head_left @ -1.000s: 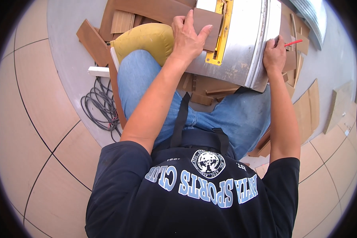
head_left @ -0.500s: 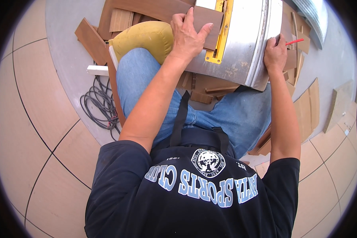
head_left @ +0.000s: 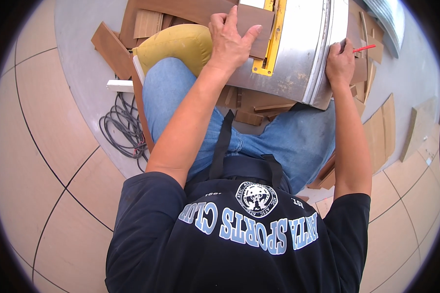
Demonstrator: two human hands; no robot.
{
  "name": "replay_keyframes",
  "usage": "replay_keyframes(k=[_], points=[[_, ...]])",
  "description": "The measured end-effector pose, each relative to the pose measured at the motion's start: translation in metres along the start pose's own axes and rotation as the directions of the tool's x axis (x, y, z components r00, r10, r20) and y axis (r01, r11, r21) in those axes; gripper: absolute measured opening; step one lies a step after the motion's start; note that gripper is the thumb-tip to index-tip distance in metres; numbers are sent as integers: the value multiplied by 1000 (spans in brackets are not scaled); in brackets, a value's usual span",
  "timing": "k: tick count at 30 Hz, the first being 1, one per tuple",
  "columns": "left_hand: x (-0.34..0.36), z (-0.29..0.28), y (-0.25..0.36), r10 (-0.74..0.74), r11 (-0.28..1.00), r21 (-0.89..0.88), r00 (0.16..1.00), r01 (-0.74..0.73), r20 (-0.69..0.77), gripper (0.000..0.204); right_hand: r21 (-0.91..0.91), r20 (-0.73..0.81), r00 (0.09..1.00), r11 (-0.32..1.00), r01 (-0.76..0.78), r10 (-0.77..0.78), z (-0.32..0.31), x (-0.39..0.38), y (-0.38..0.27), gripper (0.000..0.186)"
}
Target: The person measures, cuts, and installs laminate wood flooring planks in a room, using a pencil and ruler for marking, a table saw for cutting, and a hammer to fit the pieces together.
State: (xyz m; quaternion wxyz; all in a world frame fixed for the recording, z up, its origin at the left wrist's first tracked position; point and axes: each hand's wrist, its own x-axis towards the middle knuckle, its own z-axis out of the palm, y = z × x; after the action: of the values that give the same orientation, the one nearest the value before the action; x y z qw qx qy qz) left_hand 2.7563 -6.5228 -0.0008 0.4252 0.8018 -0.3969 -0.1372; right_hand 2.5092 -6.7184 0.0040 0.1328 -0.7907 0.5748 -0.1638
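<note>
Head view, left hand: my left hand (head_left: 231,43) is lying palm down on a brown wood piece (head_left: 252,27), fingers spread over it — pressing rather than gripping.
Head view, wood piece: it is sitting flat on the metal saw table (head_left: 298,53), just beside the yellow plate (head_left: 271,44) that is running along the table's middle.
Head view, right hand: my right hand (head_left: 341,61) is closing around a red pencil (head_left: 364,48) at the table's right edge, the tip poking out to the right.
Head view, knees: I am sitting in blue jeans (head_left: 298,141) with the table over my lap.
Head view, floor: brown wood offcuts (head_left: 384,129) are lying scattered on my right, a yellow cushion-like bag (head_left: 181,44) is sitting by my left knee, and a grey coiled cable (head_left: 122,129) is lying on the floor to my left — well apart from both hands.
</note>
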Motion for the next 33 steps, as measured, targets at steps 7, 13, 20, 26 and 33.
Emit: replay_keyframes(k=[7, 13, 20, 26, 33], points=[[0, 1, -2, 27, 1000, 7, 1000, -27, -10, 77, -84, -43, 996, 994, 72, -76, 9, 6, 14, 60], [1, -2, 1, 15, 1000, -2, 1000, -15, 10, 76, -99, -2, 1000, 995, 6, -6, 5, 5, 7, 61], [1, -1, -1, 62, 998, -8, 998, -62, -6, 74, -84, -44, 996, 993, 78, -82, 9, 6, 15, 59], [4, 0, 0, 46, 999, -17, 999, -46, 1, 74, -101, -55, 996, 992, 70, -76, 9, 6, 17, 59], [31, 15, -12, 40, 999, 36, 999, -39, -24, 75, -94, -41, 991, 988, 125, -129, 4, 3, 5, 57]])
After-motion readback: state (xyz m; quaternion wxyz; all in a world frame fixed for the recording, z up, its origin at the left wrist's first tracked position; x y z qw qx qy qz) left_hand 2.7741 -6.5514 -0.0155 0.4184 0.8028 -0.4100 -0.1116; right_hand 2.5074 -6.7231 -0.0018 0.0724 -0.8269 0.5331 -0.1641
